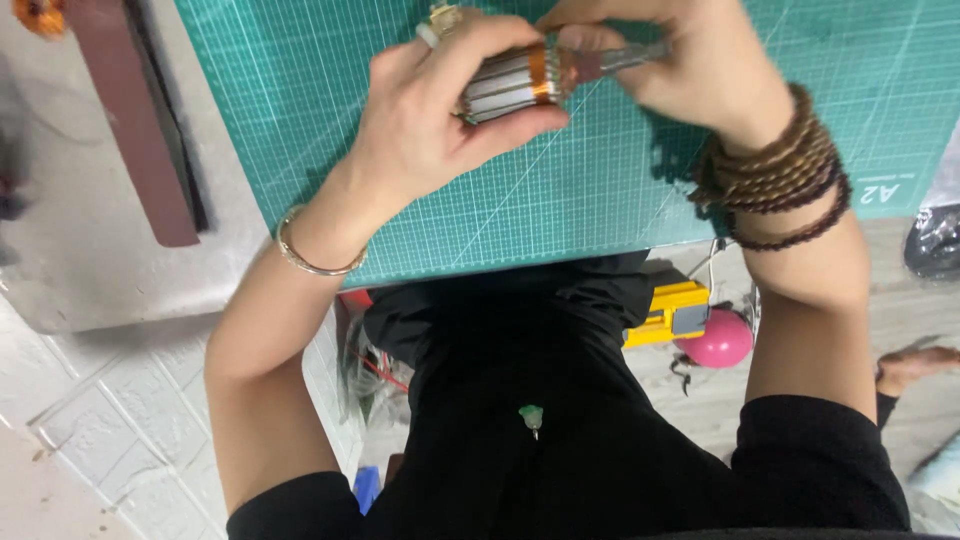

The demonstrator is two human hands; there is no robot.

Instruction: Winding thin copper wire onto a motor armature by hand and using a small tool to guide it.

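Note:
My left hand (430, 110) is wrapped around a cylindrical motor rotor (510, 85) with pale slots and a copper-coloured band, held above a green cutting mat (560, 200). A ring sits on one finger and a thin bangle on that wrist. My right hand (690, 60) pinches a slim tool with a reddish handle and a metal shaft (610, 62), which lies against the rotor's end. Dark bead bracelets wrap my right wrist. The rotor's far end is hidden by my fingers.
A grey metal plate (90, 250) with a dark brown strip (130, 120) lies left of the mat. Below the table edge are a yellow tool (672, 312), a pink ball (722, 340), wires and a bare foot (915, 365) on the wooden floor.

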